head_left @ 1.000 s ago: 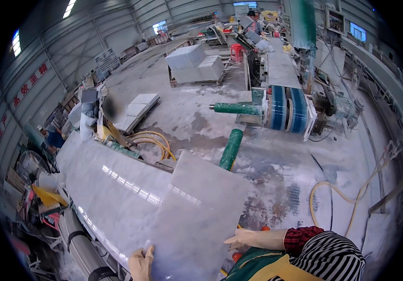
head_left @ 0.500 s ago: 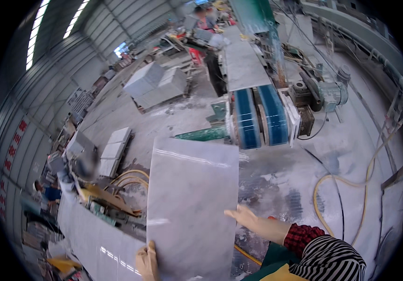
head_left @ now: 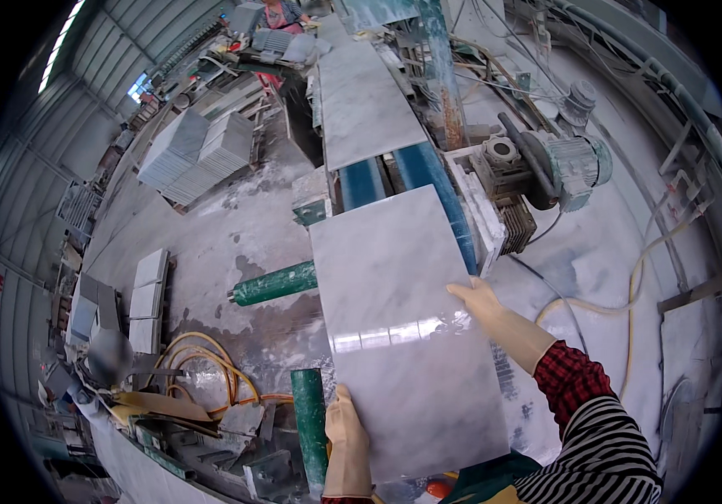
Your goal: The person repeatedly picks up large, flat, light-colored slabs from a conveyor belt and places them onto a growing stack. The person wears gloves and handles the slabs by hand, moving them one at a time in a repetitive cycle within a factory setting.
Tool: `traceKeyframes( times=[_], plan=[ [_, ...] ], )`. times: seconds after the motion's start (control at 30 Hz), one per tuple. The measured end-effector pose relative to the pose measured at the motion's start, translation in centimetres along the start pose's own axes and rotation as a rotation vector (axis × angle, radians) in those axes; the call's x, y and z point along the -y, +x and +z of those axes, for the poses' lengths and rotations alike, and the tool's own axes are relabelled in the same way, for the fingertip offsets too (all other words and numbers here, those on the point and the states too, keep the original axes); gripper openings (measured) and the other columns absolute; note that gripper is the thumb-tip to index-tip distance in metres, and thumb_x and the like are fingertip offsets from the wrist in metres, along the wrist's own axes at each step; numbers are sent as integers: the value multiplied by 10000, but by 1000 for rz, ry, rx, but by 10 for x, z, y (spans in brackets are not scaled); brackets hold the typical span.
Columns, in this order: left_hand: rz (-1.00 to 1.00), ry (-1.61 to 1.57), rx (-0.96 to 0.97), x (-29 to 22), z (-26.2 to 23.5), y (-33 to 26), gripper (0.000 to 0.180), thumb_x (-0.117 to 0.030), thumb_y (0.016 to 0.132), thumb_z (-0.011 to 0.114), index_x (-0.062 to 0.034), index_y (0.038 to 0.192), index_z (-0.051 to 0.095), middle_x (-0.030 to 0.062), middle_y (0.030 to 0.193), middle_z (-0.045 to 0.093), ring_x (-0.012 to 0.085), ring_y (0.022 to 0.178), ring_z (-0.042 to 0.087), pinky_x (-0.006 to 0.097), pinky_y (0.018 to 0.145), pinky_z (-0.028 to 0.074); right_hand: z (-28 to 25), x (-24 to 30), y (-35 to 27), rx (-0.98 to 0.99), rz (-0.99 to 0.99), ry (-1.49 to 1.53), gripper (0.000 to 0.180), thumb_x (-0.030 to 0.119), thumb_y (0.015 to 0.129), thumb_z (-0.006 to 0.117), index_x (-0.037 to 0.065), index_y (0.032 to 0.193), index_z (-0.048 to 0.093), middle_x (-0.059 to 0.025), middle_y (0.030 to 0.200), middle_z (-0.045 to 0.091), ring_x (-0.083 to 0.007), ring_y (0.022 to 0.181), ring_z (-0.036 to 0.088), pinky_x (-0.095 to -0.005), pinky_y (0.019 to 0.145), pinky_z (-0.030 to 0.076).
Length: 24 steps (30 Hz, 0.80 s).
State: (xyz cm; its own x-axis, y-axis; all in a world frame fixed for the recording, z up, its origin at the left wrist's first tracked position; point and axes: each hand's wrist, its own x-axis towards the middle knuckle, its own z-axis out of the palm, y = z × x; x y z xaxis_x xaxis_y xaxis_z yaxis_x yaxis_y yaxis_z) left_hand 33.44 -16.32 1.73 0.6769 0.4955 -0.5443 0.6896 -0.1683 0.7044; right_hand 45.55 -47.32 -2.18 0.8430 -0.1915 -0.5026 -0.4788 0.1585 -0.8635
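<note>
Head view: a person's two hands, in pale cream gloves, hold a large rectangular polished stone slab [head_left: 407, 353], whitish grey with soft clouding, in the middle of the scene. The left hand [head_left: 347, 441] is partly closed on the slab's left edge, near the body, with its fingers mostly hidden. The right hand [head_left: 485, 309] is partly closed on the right edge, farther up, one digit pointing in over the top face and the rest out of sight. A bright band of reflected light crosses the slab.

The slab's far end overlaps two blue conveyor belts [head_left: 363, 183] in view; whether it touches them cannot be told. Beyond it, a second pale stone slab [head_left: 367, 105] lies on the conveyor. To the right of the belts stands a grey-green electric motor [head_left: 578, 168].

Left of the held slab are a green roller [head_left: 277, 284], lying sideways, and a green cylinder [head_left: 308, 424] beside the left hand. Farther left, a yellow hose [head_left: 231, 382] loops on the floor, with stacked stone slabs [head_left: 178, 164] behind. At the top, a co-worker in pink [head_left: 279, 17] is partly visible, the head cut off by the edge
</note>
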Motion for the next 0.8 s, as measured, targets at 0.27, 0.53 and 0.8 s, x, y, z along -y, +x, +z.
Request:
traceKeyframes(
  times=[0.27, 0.53, 0.8],
  plan=[
    [-151, 183, 46, -9, 24, 31, 758, -626, 1043, 426, 38, 1344, 635, 158, 1336, 666, 246, 1175, 627, 351, 1021, 485, -21, -36, 43, 66, 135, 209, 421, 166, 971, 675, -5, 1350, 605, -104, 1154, 705, -186, 979, 691, -324, 834, 563],
    [-246, 129, 37, 14, 19, 62, 779, -672, 992, 511, -29, 1419, 610, 124, 1419, 619, 241, 1238, 598, 361, 1058, 471, -88, -155, -93, 371, 575, 133, 509, 503, 1064, 513, 70, 1277, 677, -30, 1036, 729, -113, 904, 657, -280, 729, 501],
    [-246, 194, 6, -48, 32, 14, 785, -679, 989, 502, -53, 1455, 589, 133, 1466, 589, 252, 1297, 571, 342, 1096, 439, -63, -170, -211, 73, 382, -26, 456, 318, 998, 661, -31, 1291, 665, -109, 1094, 727, -196, 1001, 649, -344, 917, 506]
  ],
)
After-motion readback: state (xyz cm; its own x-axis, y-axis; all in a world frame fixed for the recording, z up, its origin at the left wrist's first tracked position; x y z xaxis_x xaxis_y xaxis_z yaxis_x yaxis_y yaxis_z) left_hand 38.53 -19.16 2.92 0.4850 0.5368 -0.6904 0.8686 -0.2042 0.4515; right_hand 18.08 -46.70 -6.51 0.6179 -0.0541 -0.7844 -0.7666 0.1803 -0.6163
